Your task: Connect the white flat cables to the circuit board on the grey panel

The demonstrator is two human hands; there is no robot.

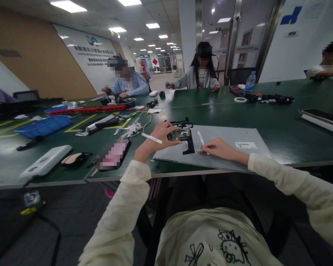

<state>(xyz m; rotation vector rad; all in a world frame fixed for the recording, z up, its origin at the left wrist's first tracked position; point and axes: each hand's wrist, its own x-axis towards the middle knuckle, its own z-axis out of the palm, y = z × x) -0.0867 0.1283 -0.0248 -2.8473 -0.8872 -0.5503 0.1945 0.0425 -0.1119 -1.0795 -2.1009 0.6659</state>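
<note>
My left hand (162, 136) grips a green circuit board (180, 135) by its edge, thumb below and fingers above. Against the board sits a black bracket (189, 147), its arms sticking out past the board. A narrow white strip (152, 138) lies across the back of my left hand. Just right of the bracket, my right hand (219, 147) is closed in a pinch. Another white strip (200, 138) reaches up from beside those fingertips; what exactly they pinch is too small to make out. Beneath both hands lies a flat grey panel (224, 136) with a white label.
A phone (113, 154), a mouse (75, 159) and a white power bank-like box (46, 161) lie to the left. Beyond are tangled white cables (131, 130) and a blue tray (43, 125). Co-workers sit across the green table (288, 144); a bottle (249, 83) stands far right.
</note>
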